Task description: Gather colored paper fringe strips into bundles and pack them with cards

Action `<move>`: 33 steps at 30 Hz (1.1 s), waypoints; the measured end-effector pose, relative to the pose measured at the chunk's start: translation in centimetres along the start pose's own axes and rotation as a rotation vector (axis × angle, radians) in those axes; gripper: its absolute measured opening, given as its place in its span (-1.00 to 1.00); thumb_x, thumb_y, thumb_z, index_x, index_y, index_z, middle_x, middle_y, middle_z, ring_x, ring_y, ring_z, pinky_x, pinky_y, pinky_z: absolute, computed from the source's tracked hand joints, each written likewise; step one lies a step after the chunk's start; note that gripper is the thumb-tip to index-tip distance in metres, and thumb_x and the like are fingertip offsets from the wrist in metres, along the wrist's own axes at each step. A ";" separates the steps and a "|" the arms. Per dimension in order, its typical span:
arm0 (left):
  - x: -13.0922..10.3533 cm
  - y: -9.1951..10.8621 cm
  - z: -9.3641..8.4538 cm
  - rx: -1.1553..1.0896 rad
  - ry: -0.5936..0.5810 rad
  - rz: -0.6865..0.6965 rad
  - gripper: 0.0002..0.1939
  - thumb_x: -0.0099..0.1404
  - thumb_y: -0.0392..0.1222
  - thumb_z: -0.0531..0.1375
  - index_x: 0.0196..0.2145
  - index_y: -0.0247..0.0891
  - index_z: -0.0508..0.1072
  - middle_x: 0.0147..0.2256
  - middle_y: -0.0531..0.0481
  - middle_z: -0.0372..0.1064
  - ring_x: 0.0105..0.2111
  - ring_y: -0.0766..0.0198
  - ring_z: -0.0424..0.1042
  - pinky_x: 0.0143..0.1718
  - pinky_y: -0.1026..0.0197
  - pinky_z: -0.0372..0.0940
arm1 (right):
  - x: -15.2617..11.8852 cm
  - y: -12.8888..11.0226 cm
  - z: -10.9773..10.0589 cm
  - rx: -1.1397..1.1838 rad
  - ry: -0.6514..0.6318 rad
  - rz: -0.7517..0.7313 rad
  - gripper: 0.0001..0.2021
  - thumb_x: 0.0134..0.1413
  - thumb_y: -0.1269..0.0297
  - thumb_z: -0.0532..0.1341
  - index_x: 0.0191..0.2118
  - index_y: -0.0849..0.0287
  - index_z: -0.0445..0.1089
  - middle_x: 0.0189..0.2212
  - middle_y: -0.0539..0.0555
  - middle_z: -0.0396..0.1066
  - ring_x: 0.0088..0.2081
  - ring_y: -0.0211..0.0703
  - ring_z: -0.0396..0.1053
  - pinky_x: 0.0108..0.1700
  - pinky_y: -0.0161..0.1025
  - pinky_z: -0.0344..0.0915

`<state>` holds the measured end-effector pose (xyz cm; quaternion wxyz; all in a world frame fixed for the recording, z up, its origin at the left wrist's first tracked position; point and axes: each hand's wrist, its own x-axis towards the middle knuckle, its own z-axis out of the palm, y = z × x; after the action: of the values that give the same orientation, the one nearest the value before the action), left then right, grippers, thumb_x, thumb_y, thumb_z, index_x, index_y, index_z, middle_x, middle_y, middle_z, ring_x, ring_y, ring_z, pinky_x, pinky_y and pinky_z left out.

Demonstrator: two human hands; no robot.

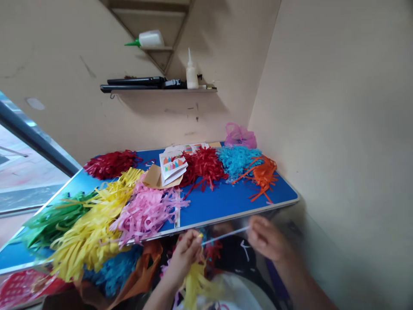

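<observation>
Below the front edge of the blue table, my left hand (187, 249) is closed on the top of a yellow tassel (195, 282), whose strips hang down. My right hand (265, 237), to the right, pinches the far end of a thin white string (227, 234). The string is stretched taut between the two hands and meets the tassel's top at my left fingertips. Bits of red and blue strips show behind the string.
On the blue table (219, 206) lie bundles of green (61, 217), yellow (100, 215), pink (146, 211), red (204, 165), light blue (237, 159) and orange strips (263, 174). Printed cards (172, 168) sit midway. Bottles (191, 75) stand on wall shelves.
</observation>
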<state>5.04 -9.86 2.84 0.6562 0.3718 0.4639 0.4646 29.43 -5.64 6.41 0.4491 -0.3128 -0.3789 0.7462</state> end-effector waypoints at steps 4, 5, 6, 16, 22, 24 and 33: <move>0.5 -0.8 -2.6 0.006 0.080 0.007 -0.53 0.09 0.21 0.31 -0.41 -0.20 0.23 -0.62 0.30 -0.08 -0.66 0.53 -0.11 -0.60 0.42 -0.17 | -0.9 -3.0 -3.4 0.295 0.263 -0.326 -0.68 -0.33 0.20 0.53 -0.33 -0.08 0.55 -0.50 -0.10 0.50 -0.58 -0.38 0.26 -0.57 -0.43 0.16; 0.6 -1.0 -2.9 0.011 0.089 0.002 -0.52 0.08 0.23 0.30 -0.41 -0.20 0.23 -0.62 0.30 -0.09 -0.66 0.53 -0.11 -0.60 0.42 -0.17 | -0.9 -3.4 -3.8 0.288 0.298 -0.401 -0.67 -0.34 0.22 0.54 -0.32 -0.09 0.55 -0.49 -0.11 0.50 -0.56 -0.38 0.29 -0.54 -0.42 0.21; 0.7 -1.3 -3.0 0.017 0.097 -0.002 -0.52 0.08 0.24 0.30 -0.41 -0.19 0.23 -0.62 0.30 -0.09 -0.66 0.53 -0.11 -0.60 0.42 -0.17 | -0.7 -3.7 -4.1 0.260 0.312 -0.454 -0.69 -0.33 0.22 0.54 -0.33 -0.09 0.55 -0.52 -0.12 0.48 -0.56 -0.39 0.28 -0.53 -0.42 0.23; -0.3 -2.8 -2.6 0.096 0.143 0.075 -0.59 0.11 0.18 0.31 -0.47 -0.21 0.32 -0.63 0.20 0.16 -0.64 0.43 0.12 -0.56 0.36 0.06 | -1.5 -7.1 -1.2 0.092 0.245 -0.389 -0.85 -0.08 0.12 0.42 -0.43 0.00 0.49 -0.63 -0.12 0.26 -0.60 -0.35 0.21 -0.51 -0.35 0.30; -1.6 0.3 -2.8 0.001 0.223 0.161 -0.75 0.04 -0.05 0.41 -0.37 -0.25 0.59 -0.24 -0.11 0.51 -0.19 0.14 0.44 -0.08 0.19 0.27 | -1.4 0.6 6.3 -0.703 0.095 -0.307 -0.75 0.15 0.12 0.22 -0.43 0.10 0.55 -0.46 0.06 0.50 -0.38 -0.14 0.42 -0.32 -0.28 0.31; -1.7 0.8 -2.7 -0.082 0.205 0.097 -0.67 0.05 -0.01 0.40 -0.27 -0.25 0.59 -0.33 -0.09 0.54 -0.30 0.13 0.48 -0.17 0.13 0.33 | 0.7 3.4 8.1 -0.867 0.035 -0.257 -0.68 0.19 0.16 0.14 -0.48 0.15 0.53 -0.52 0.05 0.50 -0.42 -0.14 0.41 -0.36 -0.30 0.26; -2.7 0.3 -2.3 -0.519 0.233 -0.030 -0.71 -0.11 -0.21 0.49 -0.42 -0.24 0.52 -0.50 0.05 0.51 -0.51 0.32 0.46 -0.39 0.28 0.34 | 2.5 5.7 9.5 -1.104 0.026 -0.321 -0.65 0.17 0.27 0.13 -0.59 0.19 0.48 -0.65 -0.03 0.40 -0.56 -0.29 0.28 -0.48 -0.34 0.01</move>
<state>2.36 -12.21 3.18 0.6786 0.1283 0.4072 0.5977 18.28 -7.79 6.14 0.3314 -0.4486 -0.7497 0.3563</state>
